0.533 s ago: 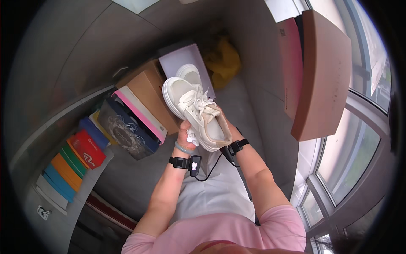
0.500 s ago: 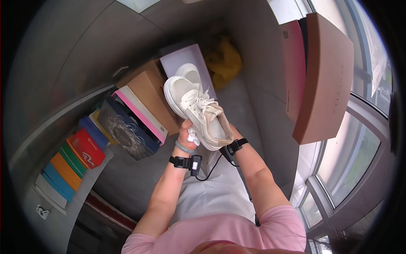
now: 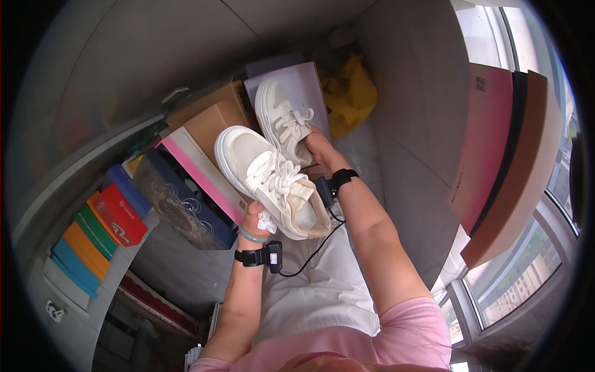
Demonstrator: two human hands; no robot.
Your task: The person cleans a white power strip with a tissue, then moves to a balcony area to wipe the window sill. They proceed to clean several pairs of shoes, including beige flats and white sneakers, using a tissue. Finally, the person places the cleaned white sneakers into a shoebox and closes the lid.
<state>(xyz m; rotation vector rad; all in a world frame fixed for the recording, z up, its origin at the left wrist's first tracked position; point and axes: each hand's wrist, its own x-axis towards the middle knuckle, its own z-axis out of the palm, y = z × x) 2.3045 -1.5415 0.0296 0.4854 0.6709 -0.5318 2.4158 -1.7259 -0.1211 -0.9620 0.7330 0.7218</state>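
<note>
I hold a pair of white lace-up sneakers. My left hand (image 3: 253, 218) grips the nearer sneaker (image 3: 248, 155) from its left side, its toe pointing up and left. Crumpled white paper or cloth (image 3: 266, 222) shows beside that thumb, against the shoe. Farther off, my right hand (image 3: 320, 147) is closed on the heel end of the second sneaker (image 3: 277, 111); its fingers are partly hidden. This second shoe is in front of a pale lavender box (image 3: 305, 84), and I cannot tell whether they touch.
Brown cardboard boxes (image 3: 214, 121), a pink-and-white box (image 3: 195, 167) and a dark blue patterned box (image 3: 183, 201) stand to the left. Colourful boxes or books (image 3: 93, 239) line a ledge beyond. A yellow bag or cloth (image 3: 352, 96) lies behind; a pink box (image 3: 486, 142) is by the window.
The sneakers have moved apart. My right hand has come out from behind the nearer shoe and moved forward with the second one. The nearer shoe has shifted left and toward me.
</note>
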